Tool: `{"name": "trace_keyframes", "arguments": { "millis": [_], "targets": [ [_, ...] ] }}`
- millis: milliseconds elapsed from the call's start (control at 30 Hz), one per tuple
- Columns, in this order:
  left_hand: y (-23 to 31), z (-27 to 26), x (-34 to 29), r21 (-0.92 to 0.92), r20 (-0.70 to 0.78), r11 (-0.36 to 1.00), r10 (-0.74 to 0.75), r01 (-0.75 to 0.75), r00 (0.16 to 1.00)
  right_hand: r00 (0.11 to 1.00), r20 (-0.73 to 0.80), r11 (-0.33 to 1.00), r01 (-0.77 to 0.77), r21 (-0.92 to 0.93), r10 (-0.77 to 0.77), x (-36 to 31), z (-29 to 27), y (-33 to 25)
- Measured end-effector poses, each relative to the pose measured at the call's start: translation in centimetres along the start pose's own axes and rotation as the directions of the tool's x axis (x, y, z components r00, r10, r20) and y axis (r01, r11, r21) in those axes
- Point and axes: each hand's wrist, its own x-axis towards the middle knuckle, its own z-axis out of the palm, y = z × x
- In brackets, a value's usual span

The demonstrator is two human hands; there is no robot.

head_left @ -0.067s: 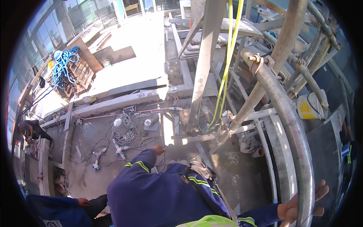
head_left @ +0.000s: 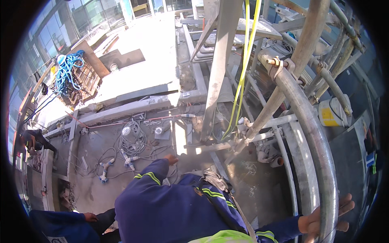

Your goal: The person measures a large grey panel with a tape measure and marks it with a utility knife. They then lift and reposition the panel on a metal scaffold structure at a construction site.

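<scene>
My right hand (head_left: pixel 311 223) is at the lower right, beside and partly behind a thick, curved grey metal pipe (head_left: pixel 312 133). Its fingers stretch out and spread past the pipe's far side, not wrapped around it; the pipe hides the middle of the hand. My left hand (head_left: pixel 172 159) is out in front over the grey floor, its fingers looking curled. What is in it, if anything, is too small to make out. Both arms wear dark blue sleeves with yellow-green stripes. A bolted clamp (head_left: pixel 279 67) joins the curved pipe's top to a slanting scaffold tube (head_left: pixel 310 36).
Coiled grey cable (head_left: pixel 135 141) and blue-white connectors (head_left: pixel 104 168) lie on the floor. Yellow straps (head_left: pixel 245 65) hang by a steel post (head_left: pixel 221 69). A white-yellow bucket (head_left: pixel 332 112) stands right. Blue rope (head_left: pixel 69 73) covers a pallet at left. Another person's hand (head_left: pixel 90 217) shows lower left.
</scene>
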Motion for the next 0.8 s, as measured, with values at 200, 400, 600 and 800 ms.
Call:
{"name": "trace_keyframes", "arguments": {
  "millis": [200, 400, 600, 800],
  "targets": [
    [2.6, -0.6, 2.0, -0.090, -0.051, 0.989, 0.117, -0.121, 0.992, 0.991, -0.132, 0.941, 0.077, 0.329, -0.035, 0.6, 0.1, 0.5],
    [-1.8, -3.1, 5.8, -0.009, -0.032, 0.992, 0.127, -0.128, 0.991, 0.997, -0.071, 0.881, 0.071, 0.467, -0.043, 0.6, -0.3, 1.0],
    [-1.8, -5.5, 4.8, -0.169, -0.010, 0.982, 0.082, -0.083, 0.997, 0.949, -0.291, 0.958, 0.187, 0.219, -0.119, 1.0, 1.9, 0.1],
    [-7.1, -7.6, 5.8, -0.319, 0.022, 0.945, 0.086, -0.075, 0.996, 0.959, -0.275, 0.875, 0.191, 0.444, -0.069, 0.6, 0.8, 0.0]
  ]
}}
